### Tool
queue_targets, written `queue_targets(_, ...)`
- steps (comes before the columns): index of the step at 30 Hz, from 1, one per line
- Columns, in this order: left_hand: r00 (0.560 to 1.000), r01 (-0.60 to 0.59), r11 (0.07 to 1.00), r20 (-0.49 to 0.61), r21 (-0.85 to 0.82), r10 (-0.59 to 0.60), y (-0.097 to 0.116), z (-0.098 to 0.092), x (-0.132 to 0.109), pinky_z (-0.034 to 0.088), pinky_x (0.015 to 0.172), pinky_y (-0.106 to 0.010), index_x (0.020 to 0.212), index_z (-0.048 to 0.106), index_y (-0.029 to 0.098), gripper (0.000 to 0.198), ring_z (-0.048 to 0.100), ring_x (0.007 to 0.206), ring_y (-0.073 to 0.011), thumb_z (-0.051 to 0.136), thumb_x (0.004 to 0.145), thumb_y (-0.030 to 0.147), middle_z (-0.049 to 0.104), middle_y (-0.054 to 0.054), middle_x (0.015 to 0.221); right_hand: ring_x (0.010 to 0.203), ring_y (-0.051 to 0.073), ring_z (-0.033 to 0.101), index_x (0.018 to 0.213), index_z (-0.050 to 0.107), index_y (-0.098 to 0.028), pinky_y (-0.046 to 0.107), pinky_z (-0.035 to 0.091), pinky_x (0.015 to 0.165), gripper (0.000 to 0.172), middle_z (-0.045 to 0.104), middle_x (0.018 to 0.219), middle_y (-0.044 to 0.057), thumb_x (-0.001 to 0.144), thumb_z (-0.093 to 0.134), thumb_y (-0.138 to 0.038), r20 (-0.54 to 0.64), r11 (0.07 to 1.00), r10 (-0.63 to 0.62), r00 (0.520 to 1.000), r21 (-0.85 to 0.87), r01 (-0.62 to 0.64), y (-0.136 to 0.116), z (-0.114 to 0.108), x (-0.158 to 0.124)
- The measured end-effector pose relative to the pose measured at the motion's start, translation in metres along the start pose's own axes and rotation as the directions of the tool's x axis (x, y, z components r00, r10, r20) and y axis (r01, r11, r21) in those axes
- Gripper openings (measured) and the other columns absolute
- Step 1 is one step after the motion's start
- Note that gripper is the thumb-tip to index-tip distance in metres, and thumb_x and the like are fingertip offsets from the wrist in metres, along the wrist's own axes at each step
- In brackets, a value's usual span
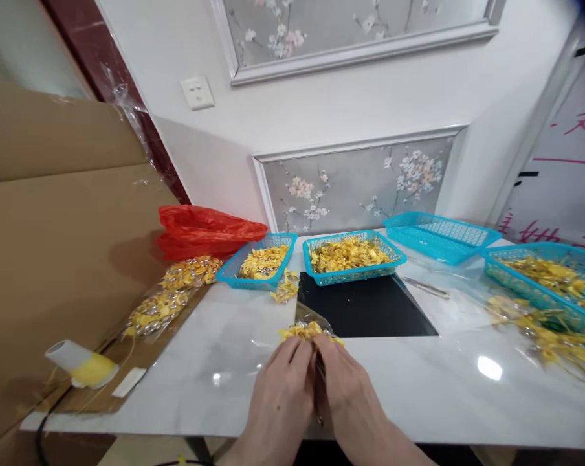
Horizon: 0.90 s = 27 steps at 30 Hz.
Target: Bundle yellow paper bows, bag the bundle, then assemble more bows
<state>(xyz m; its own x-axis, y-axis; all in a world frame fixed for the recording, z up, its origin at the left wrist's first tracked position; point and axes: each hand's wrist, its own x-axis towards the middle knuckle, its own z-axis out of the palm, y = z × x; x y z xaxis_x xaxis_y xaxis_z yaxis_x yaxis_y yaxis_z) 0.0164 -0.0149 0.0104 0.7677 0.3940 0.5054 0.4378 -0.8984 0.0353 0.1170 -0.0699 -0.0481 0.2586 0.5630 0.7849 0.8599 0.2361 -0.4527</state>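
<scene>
My left hand (281, 382) and my right hand (343, 382) are pressed together at the near edge of the white marble table (215, 382). Both have their fingers closed on a clear plastic packet of small yellow pieces (308, 331), which sticks out beyond the fingertips. A black mat (365, 305) lies just beyond the packet. Past it stand two blue baskets of yellow pieces, one in the middle (353, 255) and one to its left (259, 262). A small loose heap of yellow pieces (286, 288) lies between the left basket and the mat.
An empty blue basket (438, 234) and a filled one (549, 275) stand at the right, with loose yellow pieces (549, 330) in front. Metal tweezers (426, 287) lie beside the mat. Left: cardboard (64, 246), filled packets (176, 291), a red bag (205, 230), a tape roll (81, 364).
</scene>
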Motion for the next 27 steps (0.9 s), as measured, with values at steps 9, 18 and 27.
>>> queue_targets(9,0.982,-0.141,0.980,-0.108,0.137,0.156,0.012,0.000,-0.006,0.053,0.073,-0.037,0.108,0.057,0.015,0.028,0.064,0.082,-0.0236,0.046,0.084,0.004,0.069,-0.010,0.093,0.072,0.019,0.070,0.100,0.062,-0.016,0.027,0.058,0.065,0.020,0.072,0.085,0.009,0.086,0.047,-0.015,-0.087,0.994,0.099,0.991,0.064,-0.094,0.018,-0.022,0.009)
queue_targets(18,0.974,0.098,0.991,-0.215,0.092,-0.076,0.008,0.016,-0.022,0.052,0.066,-0.033,0.092,0.051,0.020,0.020,0.063,0.072,-0.0213,0.043,0.085,0.003,0.061,-0.005,0.080,0.072,0.021,0.072,0.097,0.065,-0.015,0.029,0.058,0.064,0.024,0.075,0.084,0.008,0.084,0.046,-0.017,-0.139,0.985,0.163,0.977,-0.040,-0.170,0.019,-0.030,0.011)
queue_targets(27,0.946,0.000,0.956,-0.310,-0.292,-0.095,0.046,0.040,-0.041,0.053,0.071,-0.031,0.101,0.055,0.022,0.025,0.063,0.077,-0.0202,0.044,0.085,0.006,0.065,-0.006,0.084,0.058,0.018,0.070,0.087,0.066,-0.020,0.026,0.057,0.055,0.018,0.075,0.073,0.002,0.081,0.049,-0.020,-0.127,0.951,0.292,0.948,-0.067,-0.302,0.025,-0.043,0.020)
